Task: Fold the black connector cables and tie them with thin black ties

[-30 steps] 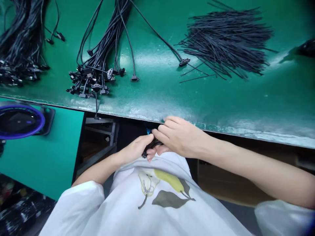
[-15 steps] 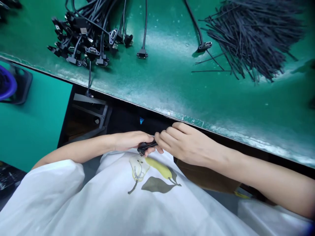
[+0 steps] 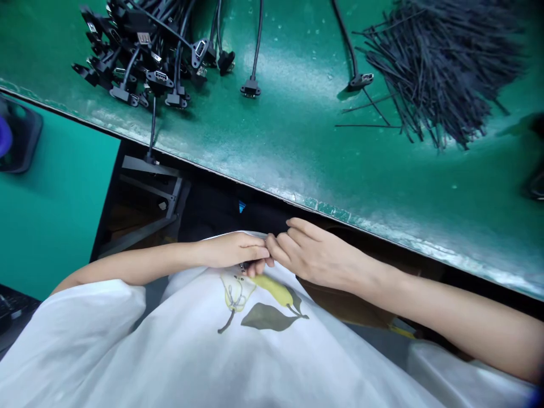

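My left hand (image 3: 232,252) and my right hand (image 3: 314,252) meet in front of my chest, just below the edge of the workbench. Their fingers close around a small black cable connector (image 3: 244,267), and only a sliver of it shows below my left fingers. The rest of the cable is hidden inside my hands. The green bench mat (image 3: 297,158) lies beyond my hands, and neither hand touches it.
A bunch of black cables with panel-mount connectors (image 3: 144,73) lies on the mat, with single connectors (image 3: 250,89) beside it. A pile of thin black cable ties (image 3: 442,73) lies to the right. Below the bench are a metal bracket (image 3: 148,192) and a teal panel (image 3: 51,187).
My hands have drawn closer and now nearly cover the black connector, which showed clearly before. The view has tilted and shifted, moving the bench items higher in the picture.
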`<action>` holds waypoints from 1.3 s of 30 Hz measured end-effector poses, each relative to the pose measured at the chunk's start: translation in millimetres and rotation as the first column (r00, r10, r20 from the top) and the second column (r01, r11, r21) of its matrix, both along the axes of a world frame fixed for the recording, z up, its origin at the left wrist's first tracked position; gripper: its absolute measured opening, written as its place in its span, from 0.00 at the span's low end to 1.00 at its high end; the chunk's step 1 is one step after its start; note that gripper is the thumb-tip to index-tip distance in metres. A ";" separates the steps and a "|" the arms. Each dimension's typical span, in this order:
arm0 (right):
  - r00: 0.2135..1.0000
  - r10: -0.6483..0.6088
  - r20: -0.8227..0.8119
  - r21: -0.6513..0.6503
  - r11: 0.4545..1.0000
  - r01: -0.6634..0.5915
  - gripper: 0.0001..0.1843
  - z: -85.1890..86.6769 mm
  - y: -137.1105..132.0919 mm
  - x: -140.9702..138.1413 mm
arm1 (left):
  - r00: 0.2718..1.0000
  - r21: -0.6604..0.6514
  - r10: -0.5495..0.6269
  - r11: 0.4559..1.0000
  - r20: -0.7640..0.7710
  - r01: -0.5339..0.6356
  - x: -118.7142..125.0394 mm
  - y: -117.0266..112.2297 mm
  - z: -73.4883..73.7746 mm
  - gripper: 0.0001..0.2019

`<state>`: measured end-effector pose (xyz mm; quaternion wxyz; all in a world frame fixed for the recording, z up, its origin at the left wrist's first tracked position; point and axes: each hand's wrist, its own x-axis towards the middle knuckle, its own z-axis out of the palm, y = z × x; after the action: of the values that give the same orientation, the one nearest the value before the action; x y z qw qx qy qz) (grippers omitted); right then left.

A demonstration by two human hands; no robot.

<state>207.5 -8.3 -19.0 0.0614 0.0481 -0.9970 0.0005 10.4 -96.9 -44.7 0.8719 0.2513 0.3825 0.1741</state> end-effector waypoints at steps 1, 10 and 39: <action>1.000 0.013 0.007 0.019 1.000 -0.013 0.15 1.4 0.5 -0.2 | 0.998 -0.043 0.013 0.999 0.067 -0.010 0.0 -0.1 -0.9 0.18; 1.000 0.000 -0.016 -0.166 0.986 -0.003 0.15 15.5 18.2 -2.6 | 0.880 -0.376 0.118 0.924 0.459 0.072 -3.9 0.5 -1.4 0.15; 0.969 -0.240 -0.063 0.043 0.969 0.243 0.12 -4.9 21.9 -5.1 | 0.609 0.680 0.311 0.423 -0.730 0.599 2.6 34.6 16.5 0.13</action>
<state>202.3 13.6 -23.9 0.0885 -0.0722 -0.9929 -0.0334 13.0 -62.4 -28.2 0.3521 0.7557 0.5359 0.1333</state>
